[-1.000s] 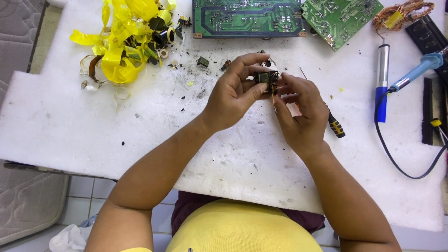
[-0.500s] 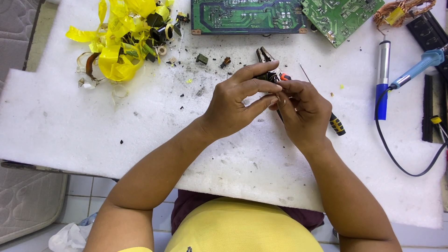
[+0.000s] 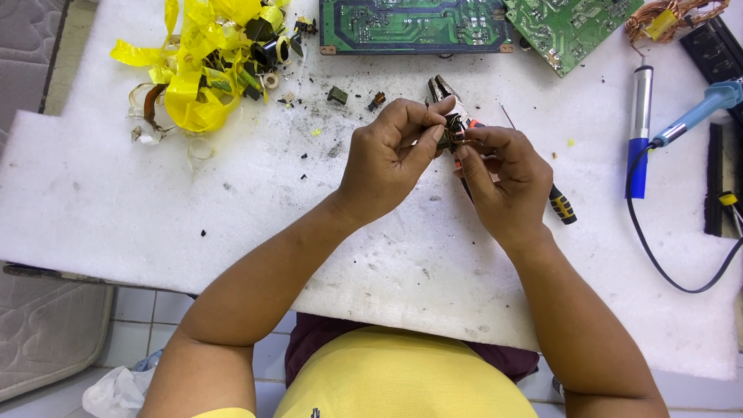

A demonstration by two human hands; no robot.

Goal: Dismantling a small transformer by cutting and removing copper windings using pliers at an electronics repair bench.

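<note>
Since a second ago the hands have risen a little toward the circuit boards, and the pliers (image 3: 447, 97), earlier hidden beneath the fingers, now lie uncovered on the tabletop (image 3: 101, 201) just beyond the fingertips. The small dark component (image 3: 451, 139) has stayed between both hands throughout, so the work on it appears to be going on by finger alone rather than with a tool.

The left hand (image 3: 387, 159) pinches the component between thumb and forefinger, its other fingers curled. The right hand (image 3: 499, 178) meets it from the other side, thumb and forefinger closed on the same piece. The component is held just above the tabletop, just short of the pliers' jaws, well apart from the long green circuit board (image 3: 414, 25). It is tiny, dark brown to black with a coppery glint, perhaps winding wire; the fingers cover most of it.

Beside the right hand, away from the pliers, a screwdriver (image 3: 561, 203) with a black-and-yellow handle lies on the tabletop. Far to the other side of the pliers sits a heap of yellow tape (image 3: 193, 70).
</note>
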